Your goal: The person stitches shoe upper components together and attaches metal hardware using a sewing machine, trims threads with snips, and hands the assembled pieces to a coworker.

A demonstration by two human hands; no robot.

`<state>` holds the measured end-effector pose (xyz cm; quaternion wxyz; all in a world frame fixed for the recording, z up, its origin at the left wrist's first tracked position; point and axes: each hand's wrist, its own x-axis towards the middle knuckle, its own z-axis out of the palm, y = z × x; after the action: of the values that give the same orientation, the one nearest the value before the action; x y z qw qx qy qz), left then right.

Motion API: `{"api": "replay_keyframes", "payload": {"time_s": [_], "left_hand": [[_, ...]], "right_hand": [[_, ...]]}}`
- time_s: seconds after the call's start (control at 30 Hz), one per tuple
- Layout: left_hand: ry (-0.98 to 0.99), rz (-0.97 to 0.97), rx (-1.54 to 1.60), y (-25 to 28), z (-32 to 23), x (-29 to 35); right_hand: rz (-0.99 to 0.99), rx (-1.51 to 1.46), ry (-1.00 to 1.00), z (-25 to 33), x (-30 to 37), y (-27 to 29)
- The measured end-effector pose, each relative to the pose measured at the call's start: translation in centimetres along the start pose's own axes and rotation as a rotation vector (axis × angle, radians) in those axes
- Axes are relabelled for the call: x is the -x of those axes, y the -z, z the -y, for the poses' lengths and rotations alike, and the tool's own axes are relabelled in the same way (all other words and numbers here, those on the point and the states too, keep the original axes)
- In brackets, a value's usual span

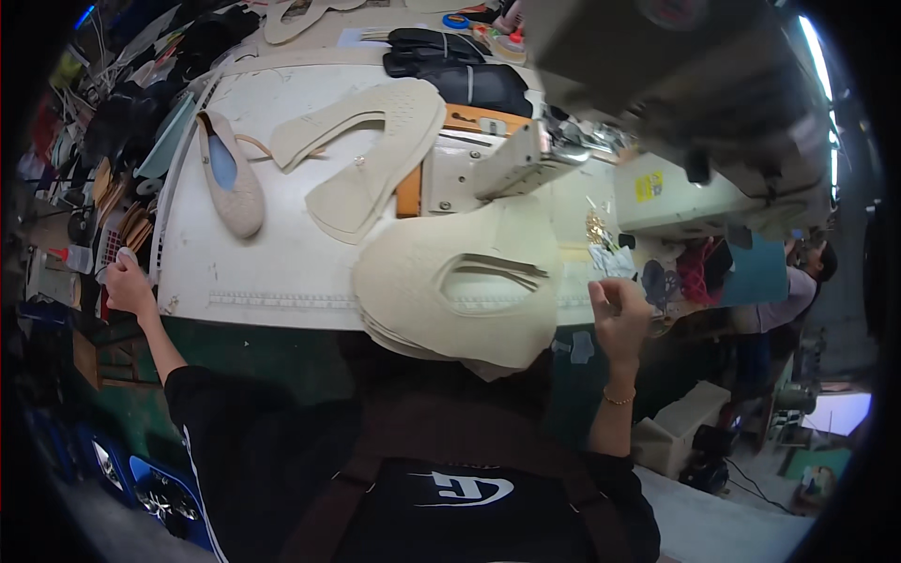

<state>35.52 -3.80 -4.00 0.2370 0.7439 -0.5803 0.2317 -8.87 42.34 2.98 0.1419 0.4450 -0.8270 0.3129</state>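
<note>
Beyond the table's left edge, my left hand (129,287) is raised with its fingers closed. A small whitish thing shows at its fingertips, too small to make out. My right hand (621,317) is at the table's front edge, fingers curled in; whatever they may hold is hidden. Just left of it lies a stack of cream shoe-upper pieces (404,272), with a slit-like opening, overhanging the front edge. Behind them, more cream upper pieces (352,202) lie curved beside the sewing machine (469,174). A beige slip-on shoe (242,202) with a blue lining lies at the left.
The machine's large head (657,94) looms at the right. Bundled black pieces (460,70) lie at the back of the white table (263,267). Small gold bits in a clear bag (597,225) lie at the right. Another person (784,291) sits further right.
</note>
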Motion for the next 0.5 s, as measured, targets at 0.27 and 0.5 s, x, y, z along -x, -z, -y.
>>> {"api": "replay_keyframes", "payload": {"time_s": [0.27,0.5], "left_hand": [[-0.768,0.153,1.229,20.0,-19.2,19.9],[-0.879,0.387,0.637,19.0,-25.9,28.2]], "right_hand": [[0.040,-0.317,-0.125,-4.1,-1.6,-6.7],[0.173,-0.172,-0.127,-2.7,-1.8,-8.4]]}}
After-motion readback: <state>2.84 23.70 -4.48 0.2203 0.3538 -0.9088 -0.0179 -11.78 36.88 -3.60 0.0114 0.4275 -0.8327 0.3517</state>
